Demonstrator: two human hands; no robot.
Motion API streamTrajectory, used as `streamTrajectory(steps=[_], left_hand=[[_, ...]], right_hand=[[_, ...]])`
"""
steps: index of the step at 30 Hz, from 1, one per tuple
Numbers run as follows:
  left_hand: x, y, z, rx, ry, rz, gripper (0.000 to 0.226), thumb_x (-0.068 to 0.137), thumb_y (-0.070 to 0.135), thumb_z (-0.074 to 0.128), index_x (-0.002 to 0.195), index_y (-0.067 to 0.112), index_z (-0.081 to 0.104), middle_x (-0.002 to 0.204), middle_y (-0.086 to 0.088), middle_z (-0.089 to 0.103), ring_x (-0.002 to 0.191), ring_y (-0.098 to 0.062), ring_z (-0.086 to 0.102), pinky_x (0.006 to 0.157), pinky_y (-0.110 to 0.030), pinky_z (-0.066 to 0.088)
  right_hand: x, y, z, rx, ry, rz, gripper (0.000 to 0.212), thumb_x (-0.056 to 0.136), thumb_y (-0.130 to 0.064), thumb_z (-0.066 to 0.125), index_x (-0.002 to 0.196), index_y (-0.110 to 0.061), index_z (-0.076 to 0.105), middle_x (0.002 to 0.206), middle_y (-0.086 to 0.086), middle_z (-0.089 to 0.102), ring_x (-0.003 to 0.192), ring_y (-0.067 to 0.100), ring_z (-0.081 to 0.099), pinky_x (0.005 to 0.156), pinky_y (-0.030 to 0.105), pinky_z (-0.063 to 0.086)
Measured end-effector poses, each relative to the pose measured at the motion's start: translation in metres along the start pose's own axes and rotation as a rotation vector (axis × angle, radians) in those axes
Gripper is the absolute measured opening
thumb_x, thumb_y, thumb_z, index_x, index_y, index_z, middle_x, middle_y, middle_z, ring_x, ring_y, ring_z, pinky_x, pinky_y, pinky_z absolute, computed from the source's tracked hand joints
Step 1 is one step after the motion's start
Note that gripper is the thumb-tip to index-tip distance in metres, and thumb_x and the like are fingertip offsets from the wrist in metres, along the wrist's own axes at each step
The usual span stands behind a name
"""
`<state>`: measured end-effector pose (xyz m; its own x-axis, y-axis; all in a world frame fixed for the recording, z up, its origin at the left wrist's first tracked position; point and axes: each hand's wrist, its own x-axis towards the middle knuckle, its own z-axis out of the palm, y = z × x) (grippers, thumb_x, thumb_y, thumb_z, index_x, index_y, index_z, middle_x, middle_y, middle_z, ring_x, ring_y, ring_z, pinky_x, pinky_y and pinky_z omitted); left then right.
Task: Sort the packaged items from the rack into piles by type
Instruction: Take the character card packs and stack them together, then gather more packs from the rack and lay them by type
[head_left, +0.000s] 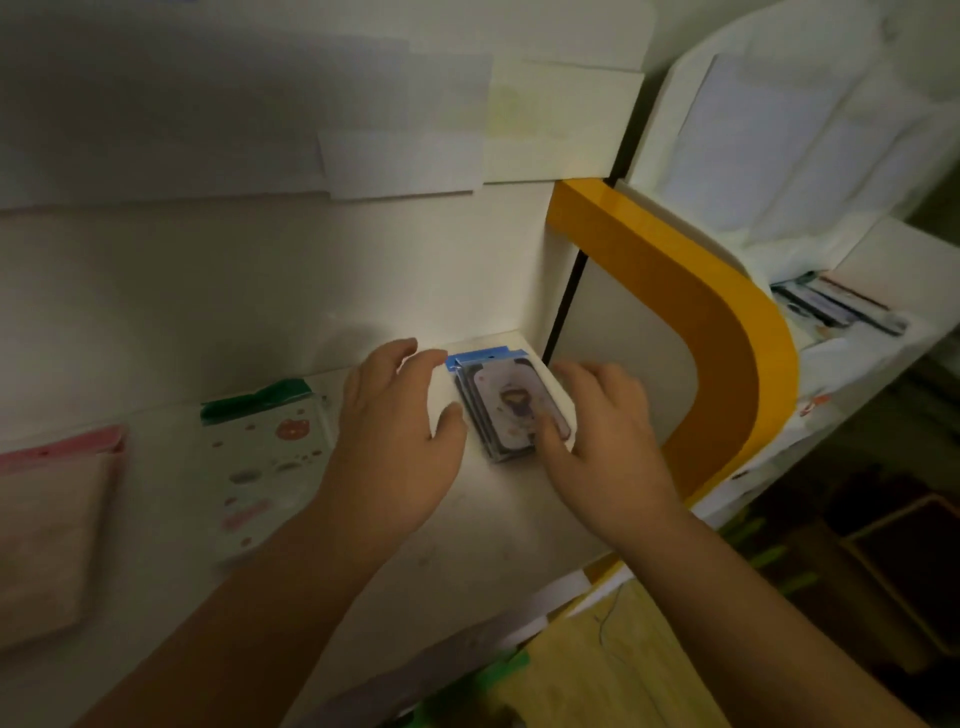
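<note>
Shop or stockroom, white display shelf (498, 519), yellow-trimmed rack (727, 332), packaged sticker sheets (265, 457)

Can't read print on blue-top packs (506, 402), too blurry. Right thumb covers pack's lower corner. Pink pack (52, 519) cut off by left edge, v. blurry. Green-top pack (265, 457) smeared, pics unclear. Stuff on right rack shelf (836, 306) too small to tell. Floor things at bottom blurred.
</note>
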<state>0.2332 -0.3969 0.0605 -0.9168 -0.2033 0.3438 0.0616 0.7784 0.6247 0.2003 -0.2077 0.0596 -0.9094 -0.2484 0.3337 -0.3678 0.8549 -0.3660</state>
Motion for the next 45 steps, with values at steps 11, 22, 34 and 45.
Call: streamTrajectory(steps=[11, 22, 34, 45], left_hand=[[0.003, 0.062, -0.026, 0.204, -0.012, 0.257, 0.058, 0.090, 0.034, 0.054, 0.144, 0.021, 0.039, 0.148, -0.003, 0.039, 0.135, -0.022, 0.036, 0.098, -0.023, 0.025], [-0.013, 0.199, 0.047, 0.175, 0.035, 0.324, 0.059, 0.088, 0.033, 0.057, 0.141, 0.013, 0.042, 0.139, -0.007, 0.048, 0.128, -0.024, 0.044, 0.103, -0.032, 0.036], [-0.036, 0.337, 0.181, 0.184, 0.048, 0.237, 0.061, 0.088, 0.034, 0.059, 0.143, 0.015, 0.040, 0.144, -0.005, 0.043, 0.131, -0.024, 0.040, 0.103, -0.031, 0.029], [0.009, 0.393, 0.278, 0.155, -0.077, 0.281, 0.059, 0.088, 0.036, 0.059, 0.142, 0.020, 0.040, 0.142, 0.000, 0.043, 0.127, -0.022, 0.041, 0.102, -0.038, 0.040]], right_hand=[[-0.029, 0.006, -0.084, 0.009, 0.240, -0.153, 0.035, 0.092, -0.026, 0.059, 0.125, -0.014, 0.057, 0.126, 0.001, 0.054, 0.118, 0.015, 0.048, 0.097, 0.014, 0.031], [-0.048, 0.147, -0.147, -0.013, 0.217, 0.021, 0.048, 0.094, -0.042, 0.055, 0.137, -0.024, 0.046, 0.139, -0.005, 0.042, 0.127, 0.010, 0.038, 0.098, 0.021, 0.028], [-0.077, 0.326, -0.223, -0.030, 0.086, 0.014, 0.055, 0.093, -0.039, 0.055, 0.142, -0.019, 0.042, 0.146, 0.002, 0.034, 0.135, 0.021, 0.031, 0.109, 0.033, 0.033], [-0.065, 0.423, -0.235, 0.000, 0.039, 0.075, 0.058, 0.094, -0.039, 0.057, 0.146, -0.022, 0.037, 0.146, -0.006, 0.033, 0.136, 0.010, 0.026, 0.110, 0.021, 0.023]])
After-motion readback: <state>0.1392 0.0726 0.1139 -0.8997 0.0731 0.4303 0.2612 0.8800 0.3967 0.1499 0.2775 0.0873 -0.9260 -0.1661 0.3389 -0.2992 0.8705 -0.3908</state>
